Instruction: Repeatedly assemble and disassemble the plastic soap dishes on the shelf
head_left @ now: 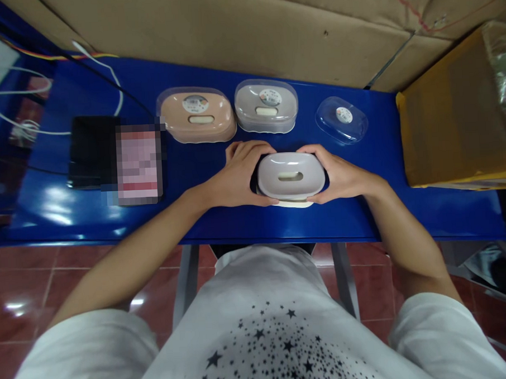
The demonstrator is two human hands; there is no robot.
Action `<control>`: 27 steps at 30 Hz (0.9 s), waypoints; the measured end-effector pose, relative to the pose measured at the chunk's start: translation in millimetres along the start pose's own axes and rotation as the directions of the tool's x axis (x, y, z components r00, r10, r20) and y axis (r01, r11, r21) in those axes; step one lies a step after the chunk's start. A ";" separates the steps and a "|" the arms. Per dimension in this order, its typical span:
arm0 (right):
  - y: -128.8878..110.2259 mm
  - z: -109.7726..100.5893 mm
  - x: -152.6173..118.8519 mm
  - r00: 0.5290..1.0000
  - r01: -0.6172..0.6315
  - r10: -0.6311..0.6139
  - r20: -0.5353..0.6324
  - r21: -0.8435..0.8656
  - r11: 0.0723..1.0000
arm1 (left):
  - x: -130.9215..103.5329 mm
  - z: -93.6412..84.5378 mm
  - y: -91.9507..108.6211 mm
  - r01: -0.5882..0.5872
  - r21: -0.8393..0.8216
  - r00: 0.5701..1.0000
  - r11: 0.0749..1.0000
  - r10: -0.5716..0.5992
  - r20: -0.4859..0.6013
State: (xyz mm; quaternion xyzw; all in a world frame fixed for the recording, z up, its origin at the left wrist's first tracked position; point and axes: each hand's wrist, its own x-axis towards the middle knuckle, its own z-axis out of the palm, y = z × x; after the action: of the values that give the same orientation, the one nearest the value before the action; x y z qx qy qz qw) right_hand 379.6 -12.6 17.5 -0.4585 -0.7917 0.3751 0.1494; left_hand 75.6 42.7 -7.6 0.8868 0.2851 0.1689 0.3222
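Observation:
Between my hands is an oval, pale grey soap dish (pixel 292 186) with a slot in its middle, over a cream-coloured part (pixel 296 203) that shows at its lower edge. My left hand (pixel 244 176) wraps the dish's left end, thumb at the front and fingers at the back. The right end is gripped the same way by my right hand (pixel 335 173). Behind the right hand lies a clear plastic lid (pixel 342 120) with a round label, apart from the dish. Whether the dish rests on the table or is slightly raised I cannot tell.
A peach soap box (pixel 200 127) and a grey soap box (pixel 267 116), both under clear labelled lids, stand at the back of the blue table (pixel 221 224). A phone-like screen (pixel 138 166) and black box (pixel 92 152) lie left, among cables. A taped carton (pixel 455 119) stands right.

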 end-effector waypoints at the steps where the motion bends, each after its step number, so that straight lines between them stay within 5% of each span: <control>1: -0.3 0.0 0.3 1.000 -0.006 0.006 -0.001 -0.006 1.000 | -0.3 -0.6 -0.4 0.004 -0.004 1.000 1.000 -0.004 0.002; 14: -33.6 -2.2 -24.5 0.998 -0.018 0.034 0.048 -0.301 0.953 | -6.1 -4.0 1.4 -0.086 0.039 0.995 0.995 0.085 0.047; 27: -33.1 15.5 -20.3 0.999 0.017 -0.005 0.036 -0.338 0.941 | -9.2 1.1 -3.2 -0.126 0.152 0.991 0.980 0.119 0.060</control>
State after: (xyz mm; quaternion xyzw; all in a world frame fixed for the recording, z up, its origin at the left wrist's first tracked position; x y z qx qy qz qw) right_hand 361.2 -46.5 33.4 -0.4662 -0.8493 0.2409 0.0569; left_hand 67.7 38.5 -11.6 0.9291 0.2340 0.1432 0.2482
